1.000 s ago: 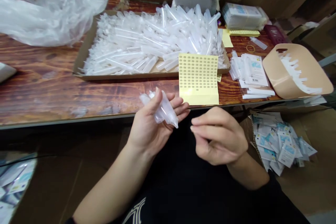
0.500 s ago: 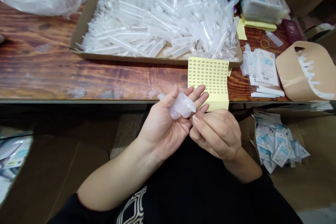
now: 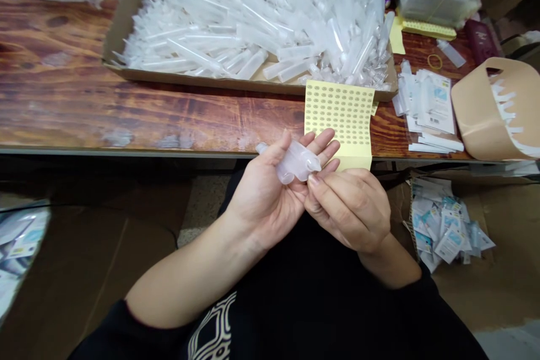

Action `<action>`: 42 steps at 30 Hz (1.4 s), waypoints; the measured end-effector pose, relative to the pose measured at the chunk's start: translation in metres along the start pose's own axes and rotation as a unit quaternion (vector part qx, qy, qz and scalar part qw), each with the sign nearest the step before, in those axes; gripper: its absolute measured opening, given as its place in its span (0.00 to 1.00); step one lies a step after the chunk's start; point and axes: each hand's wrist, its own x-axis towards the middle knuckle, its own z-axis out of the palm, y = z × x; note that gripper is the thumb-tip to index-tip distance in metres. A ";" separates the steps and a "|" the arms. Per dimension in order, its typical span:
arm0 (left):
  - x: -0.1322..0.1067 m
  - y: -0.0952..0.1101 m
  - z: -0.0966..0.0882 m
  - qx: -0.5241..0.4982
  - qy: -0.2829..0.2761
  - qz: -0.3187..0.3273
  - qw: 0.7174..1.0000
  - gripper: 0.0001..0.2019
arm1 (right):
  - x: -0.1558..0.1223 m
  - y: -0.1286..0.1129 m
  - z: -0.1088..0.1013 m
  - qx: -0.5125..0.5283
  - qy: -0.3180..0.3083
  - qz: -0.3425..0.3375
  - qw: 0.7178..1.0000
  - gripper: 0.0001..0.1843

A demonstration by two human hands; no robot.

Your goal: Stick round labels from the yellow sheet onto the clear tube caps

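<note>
I have several translucent tubes lying across my left grip, the thumb laid over them to hold them on the palm while the other fingers stretch out, slightly spread. One end pokes out past the thumb on the far left side; the opposite ends point toward my right grip. There my thumb and forefinger are pressed together at the tips, right by the nearest tube end — whether they touch it, or pinch something tiny, I cannot tell.

Both grips meet in front of me, close to the front edge of the desk. A yellow sticker sheet stands just behind my fingers, its lower part jutting past that edge, its upper part against the cardboard tray heaped with more tubes. To my left I have an open strip of wood between tray and desk edge. To my right it is tighter — the white cards and the peach-coloured bin crowd the desk up to its edge. Lower down on that side, beyond my right forearm, sits an open carton with packets in it.
</note>
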 end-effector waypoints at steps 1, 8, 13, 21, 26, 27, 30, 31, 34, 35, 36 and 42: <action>0.000 0.000 0.001 0.000 0.002 0.001 1.000 0.23 | 0.000 0.000 0.000 -0.022 -0.002 -0.006 1.000 0.18; 0.001 -0.001 0.003 0.006 0.007 0.003 1.000 0.23 | 0.005 0.001 -0.001 -0.018 -0.014 -0.027 0.999 0.15; 0.001 -0.001 0.005 0.002 0.017 0.004 1.000 0.22 | 0.008 0.001 -0.002 -0.038 -0.023 -0.021 0.999 0.11; 0.002 0.001 -0.001 0.031 -0.002 0.021 0.999 0.21 | 0.016 0.002 -0.004 -0.042 -0.055 -0.022 0.997 0.09; 0.002 0.003 0.000 0.027 0.013 0.024 0.999 0.23 | 0.018 0.002 0.003 -0.048 -0.033 -0.015 0.998 0.08; 0.002 0.003 0.001 0.020 0.022 0.022 0.999 0.23 | 0.017 0.002 0.005 -0.045 -0.028 -0.010 0.999 0.09; -0.001 0.001 0.004 0.011 0.019 0.017 1.000 0.24 | 0.015 0.000 0.006 -0.040 -0.006 0.003 0.999 0.11; -0.001 0.001 0.005 0.013 0.009 0.014 1.000 0.23 | 0.014 0.000 0.006 -0.041 0.000 0.008 0.999 0.12; -0.004 -0.001 0.004 0.016 -0.004 0.001 1.000 0.23 | 0.011 -0.001 0.004 -0.043 0.000 0.012 0.999 0.14; -0.004 -0.001 0.004 0.012 -0.002 -0.003 1.000 0.23 | 0.010 -0.002 0.003 -0.042 -0.004 0.011 0.999 0.15; -0.004 -0.001 0.003 0.009 0.002 -0.005 1.000 0.23 | 0.008 -0.002 0.003 -0.039 -0.008 0.010 0.999 0.16; -0.003 -0.002 0.003 -0.006 0.020 -0.005 1.000 0.23 | 0.003 -0.002 0.003 -0.042 -0.026 0.036 0.998 0.18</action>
